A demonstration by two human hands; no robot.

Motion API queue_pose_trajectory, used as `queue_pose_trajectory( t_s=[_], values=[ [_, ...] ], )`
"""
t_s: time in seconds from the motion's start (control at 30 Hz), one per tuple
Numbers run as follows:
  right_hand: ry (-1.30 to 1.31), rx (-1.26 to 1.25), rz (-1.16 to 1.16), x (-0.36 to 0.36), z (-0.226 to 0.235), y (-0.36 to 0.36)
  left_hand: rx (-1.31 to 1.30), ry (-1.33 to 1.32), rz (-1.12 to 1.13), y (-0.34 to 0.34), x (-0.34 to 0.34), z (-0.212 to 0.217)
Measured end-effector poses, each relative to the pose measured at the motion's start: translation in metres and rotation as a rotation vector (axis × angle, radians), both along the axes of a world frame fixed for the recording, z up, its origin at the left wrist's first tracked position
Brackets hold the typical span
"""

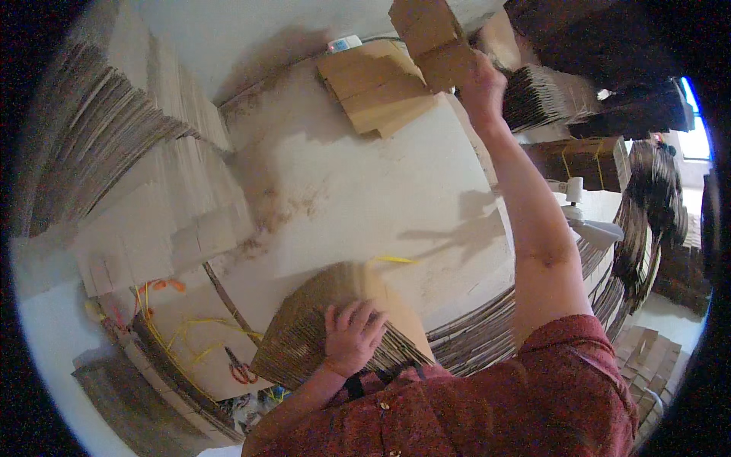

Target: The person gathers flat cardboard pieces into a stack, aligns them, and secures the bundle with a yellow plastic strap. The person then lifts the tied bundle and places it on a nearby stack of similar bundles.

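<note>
My right arm reaches out to the far side of the table [343, 190]. At its end, my right hand [485, 91] grips the lower right edge of a creased flat brown cardboard piece [432, 42]. Just left of it and partly behind lies another flat cardboard piece [377, 87] on the tabletop. Close to my body, my left hand [354, 335] is open, fingers spread over the edges of a fanned stack of flat cardboard pieces [297, 327]. The right thumb and fingers are partly blurred.
Tall piles of cardboard [99, 137] stand at the left. Red-handled scissors [242, 372] and yellow strapping [190, 327] lie at the near left. More cardboard bundles [586, 161] and a long row of sheets [480, 331] fill the right. A small white device [345, 43] sits by the wall.
</note>
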State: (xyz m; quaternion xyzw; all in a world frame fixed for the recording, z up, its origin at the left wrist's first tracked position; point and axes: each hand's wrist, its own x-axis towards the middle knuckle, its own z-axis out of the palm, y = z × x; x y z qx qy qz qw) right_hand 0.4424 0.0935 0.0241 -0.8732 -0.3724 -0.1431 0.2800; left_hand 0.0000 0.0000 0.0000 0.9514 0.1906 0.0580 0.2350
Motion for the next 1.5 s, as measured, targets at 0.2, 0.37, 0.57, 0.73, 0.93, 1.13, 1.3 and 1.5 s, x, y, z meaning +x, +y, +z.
queue_pose_trajectory(
  t_s=[0.2, 0.37, 0.57, 0.73, 0.93, 1.13, 1.3, 1.5],
  values=[
    [0.134, 0.155, -0.058, -0.104, 0.03, -0.131, -0.054, 0.006, 0.019, -0.005, -0.004, 0.0],
    [0.541, 0.067, 0.023, -0.174, -0.041, -0.219, -0.021, 0.003, 0.004, -0.004, -0.002, 0.001],
    [0.679, -0.226, -0.001, -0.196, -0.047, -0.215, 0.033, 0.008, 0.029, -0.006, -0.008, 0.003],
    [0.682, -0.088, 0.047, -0.199, -0.036, -0.213, 0.063, -0.04, 0.034, -0.004, -0.006, 0.002],
    [0.611, -0.297, 0.172, -0.243, -0.017, -0.279, 0.059, -0.018, 0.028, -0.003, -0.008, -0.003],
    [0.742, -0.313, 0.295, -0.307, -0.019, -0.314, 0.084, -0.022, 0.044, -0.006, -0.011, -0.002],
    [0.761, -0.333, 0.378, -0.319, -0.016, -0.325, 0.018, -0.009, 0.029, -0.004, -0.013, 0.0],
    [0.828, -0.353, 0.534, -0.331, -0.021, -0.336, 0.013, -0.015, 0.037, -0.004, -0.014, -0.004]
  ],
)
